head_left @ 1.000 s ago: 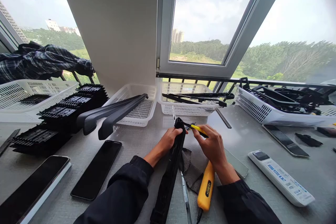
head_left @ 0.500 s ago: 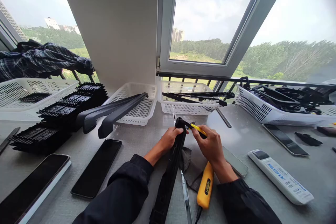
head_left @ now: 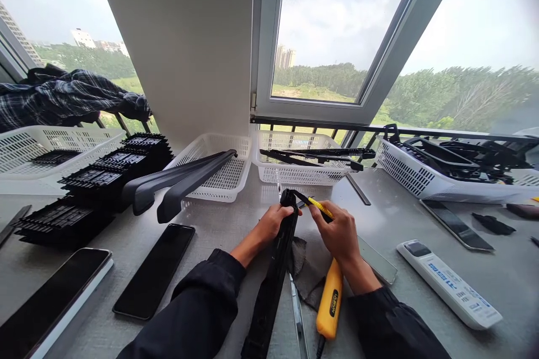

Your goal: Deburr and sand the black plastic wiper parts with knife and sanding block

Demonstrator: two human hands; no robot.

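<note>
My left hand (head_left: 273,223) is closed around the upper end of a long black plastic strip (head_left: 269,291), its thumb on top. The strip stands tilted, running down toward my body. In my right hand (head_left: 337,230) is a yellow-and-black utility knife (head_left: 320,208), pinched between thumb and fingers. Its dark tip points left at the strip's top end; whether it touches cannot be made out. Below my right wrist lies a yellow corded tool (head_left: 329,303). A silver knife (head_left: 297,314) rests just right of the strip, beside a grey cloth (head_left: 309,280).
White baskets (head_left: 229,193) holding black parts line the window side. Dark grey curved bars (head_left: 189,185) lean over one basket's rim. Stacked black grilles (head_left: 96,182) stand at left. Phones (head_left: 155,272) lie left and right, and a white handheld device (head_left: 450,283) lies at right.
The view has shifted very slightly. Both hands keep their grips on the black strip and the utility knife, almost in place.
</note>
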